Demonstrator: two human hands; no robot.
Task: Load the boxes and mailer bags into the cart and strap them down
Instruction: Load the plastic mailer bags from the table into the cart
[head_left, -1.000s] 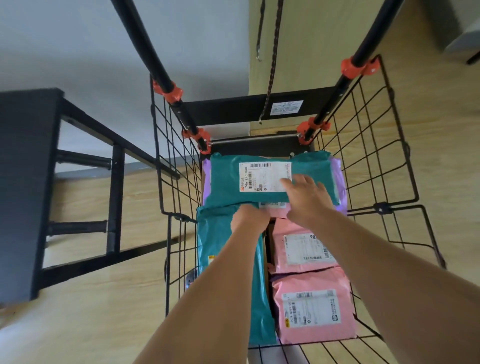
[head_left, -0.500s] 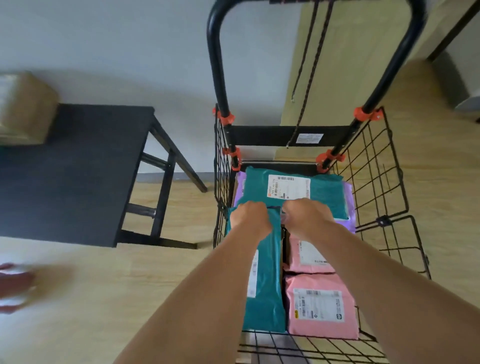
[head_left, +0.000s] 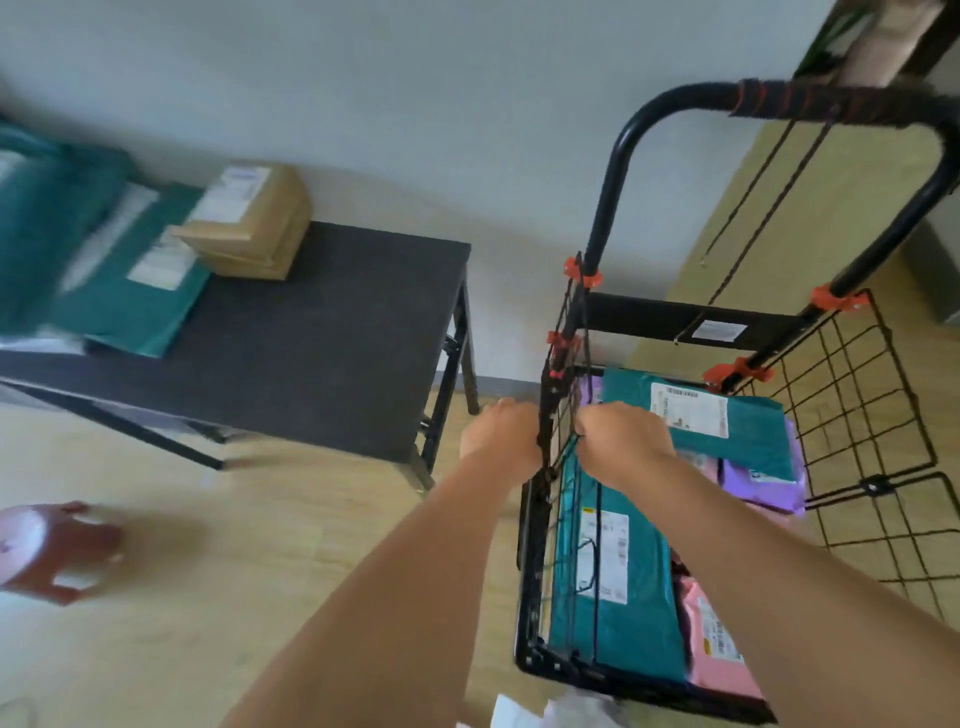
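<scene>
**Both hands at the cart's left wall, four mailers aboard**

We see a strip of pale wooden floor (head_left: 260, 545) between the right edge of the black rectangular table (head_left: 322, 322) and the left wire wall of the black wire-mesh cart with orange clips (head_left: 644, 318). The left hand (head_left: 498, 434) is over that strip, just outside the wall. The right hand (head_left: 623, 441) is just inside it. We view both from the back with fingers curled under, so we cannot tell whether either one grips anything. The cart's right wall leans outward. A dark cord (head_left: 779, 98) is wound round the handle bar, with ends hanging down.

In the cart, a long teal plastic mailer bag (head_left: 634, 613) lies along the left wall. Its long axis runs from the near edge toward the handle end, and its far end is under the right hand. A second teal mailer with a white label (head_left: 753, 436) lies crosswise at the handle end, over a purple mailer (head_left: 763, 486). A pink mailer (head_left: 722, 660) sits in the near right corner.

On the table, stacked brown cardboard boxes (head_left: 254, 223) stand near the far edge. Blurred teal mailers (head_left: 140, 306) lie toward the left end, touching the boxes. A blurred reddish object (head_left: 57, 551) lies on the floor at left.
</scene>
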